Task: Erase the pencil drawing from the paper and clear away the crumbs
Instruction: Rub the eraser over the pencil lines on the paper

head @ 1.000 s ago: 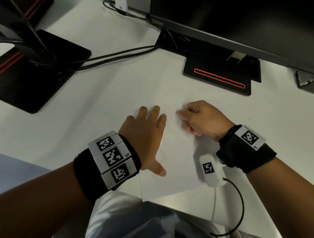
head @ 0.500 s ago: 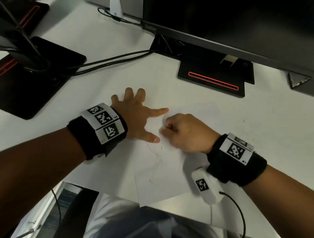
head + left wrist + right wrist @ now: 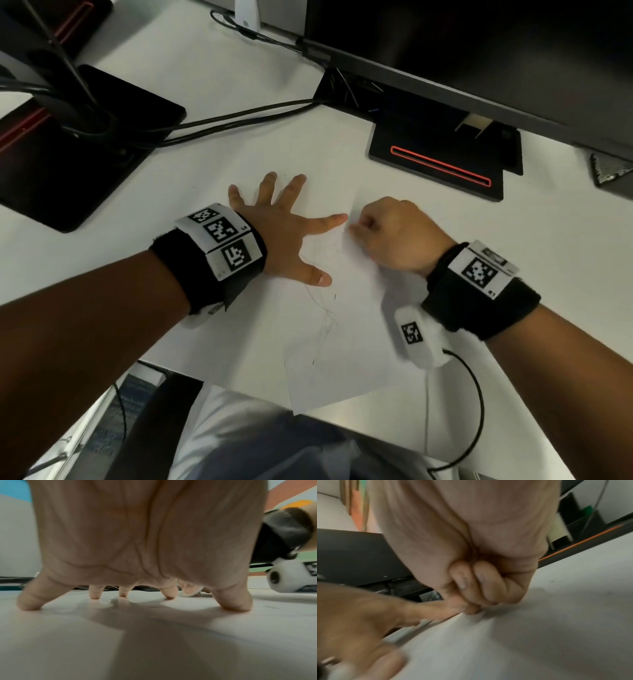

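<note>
Thin, floppy paper [image 3: 342,342] lay flat at the desk's [image 3: 205,205] near edge, left hand [image 3: 287,233] spread and pressing it, right hand [image 3: 394,236] curled, seemingly pinching an eraser, unseen; likely creases unless pinned beside the rubbing.

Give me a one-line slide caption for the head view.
Left hand splayed flat on the paper, right hand curled beside it, faint pencil lines still visible.
</note>
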`<state>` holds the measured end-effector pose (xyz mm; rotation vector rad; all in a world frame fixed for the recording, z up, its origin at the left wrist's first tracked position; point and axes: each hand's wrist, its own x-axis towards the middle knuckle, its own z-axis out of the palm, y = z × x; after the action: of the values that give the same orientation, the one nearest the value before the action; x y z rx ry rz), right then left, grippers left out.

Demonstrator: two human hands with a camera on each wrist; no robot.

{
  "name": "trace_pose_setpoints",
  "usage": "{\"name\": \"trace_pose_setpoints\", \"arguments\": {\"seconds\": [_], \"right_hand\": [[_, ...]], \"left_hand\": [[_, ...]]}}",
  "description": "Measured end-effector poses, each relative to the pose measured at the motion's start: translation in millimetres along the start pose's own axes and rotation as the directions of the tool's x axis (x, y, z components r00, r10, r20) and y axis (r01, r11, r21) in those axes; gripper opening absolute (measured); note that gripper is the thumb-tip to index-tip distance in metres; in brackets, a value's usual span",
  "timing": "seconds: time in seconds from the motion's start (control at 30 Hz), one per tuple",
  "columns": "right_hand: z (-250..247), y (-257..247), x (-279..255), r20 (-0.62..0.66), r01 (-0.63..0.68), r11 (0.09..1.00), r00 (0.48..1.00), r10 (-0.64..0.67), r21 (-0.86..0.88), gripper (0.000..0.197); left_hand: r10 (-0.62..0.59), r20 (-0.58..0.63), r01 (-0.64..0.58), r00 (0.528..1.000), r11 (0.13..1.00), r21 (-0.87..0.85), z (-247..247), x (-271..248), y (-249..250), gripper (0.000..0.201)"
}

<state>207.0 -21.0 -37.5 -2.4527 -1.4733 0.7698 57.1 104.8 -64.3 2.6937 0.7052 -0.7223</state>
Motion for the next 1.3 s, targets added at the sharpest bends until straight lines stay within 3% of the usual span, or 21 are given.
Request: {"name": "trace_pose_setpoints", "arguments": {"seconds": [0.1,0.27,0.4,0.5,0.57,0.67,0.83,0.97,1.1,1.2,1.3], "right_hand": [[14.4,-11.6,-8.7,0.125,0.078,0.997,0.989,-0.079,0.011,0.034],[-5.6,4.5,7.8,-0.045,-0.047,0.999,0.998,0.046,-0.014,0.036],[13.3,-12.6,-4.6,0.124,0.074,0.997,0.990,-0.074,0.001,0.037],[2.4,-2.7,6.7,0.018,-0.027,1.000,0.999,0.026,0.016,0.040],[1.7,-4.6,6.9,-0.022,-0.021,1.000,1.000,0.021,0.002,0.039],[15.0,-18.5,-2.5,0.111,0.053,0.998,0.992,-0.055,0.019,0.031],[2.3,-12.7,3.7,0.014,-0.031,0.999,0.999,0.031,0.007,0.040],[17.3,-22.2,-12.3,0.154,0.038,0.999,0.987,-0.042,0.028,0.041],[4.9,-8.3,-3.8,0.050,-0.068,0.997,0.997,0.066,0.036,0.038],[16.5,-17.4,-12.4,0.132,0.010,1.000,0.991,-0.012,0.018,0.039],[19.6,-15.3,-15.0,0.162,-0.028,0.994,0.987,0.011,0.102,0.040]], "left_hand": [[0.000,-0.009,0.000,1.000,1.000,0.003,-0.4,0.1,1.3,0.095],[0.002,0.005,-0.002,1.000,1.000,0.012,-1.7,-2.8,2.0,0.096],[-0.007,-0.001,0.007,1.000,1.000,0.025,-2.4,-2.2,2.0,0.095],[0.000,0.007,0.000,1.000,1.000,0.022,-3.1,-2.2,1.4,0.096],[0.001,0.009,-0.001,1.000,1.000,0.021,-2.4,-3.4,1.6,0.096],[-0.008,0.006,0.008,1.000,1.000,0.030,-2.3,-3.2,2.1,0.096],[-0.002,0.014,0.002,1.000,1.000,0.025,-3.2,-3.4,2.3,0.097],[0.002,0.004,-0.002,1.000,1.000,0.031,-3.1,-2.3,1.1,0.096],[-0.005,0.006,0.005,1.000,1.000,0.030,-3.2,-2.8,1.3,0.096],[-0.005,0.011,0.005,1.000,1.000,0.031,-2.8,-2.3,1.1,0.096],[-0.005,0.001,0.005,1.000,1.000,0.024,-2.0,-2.4,2.1,0.096]]}}
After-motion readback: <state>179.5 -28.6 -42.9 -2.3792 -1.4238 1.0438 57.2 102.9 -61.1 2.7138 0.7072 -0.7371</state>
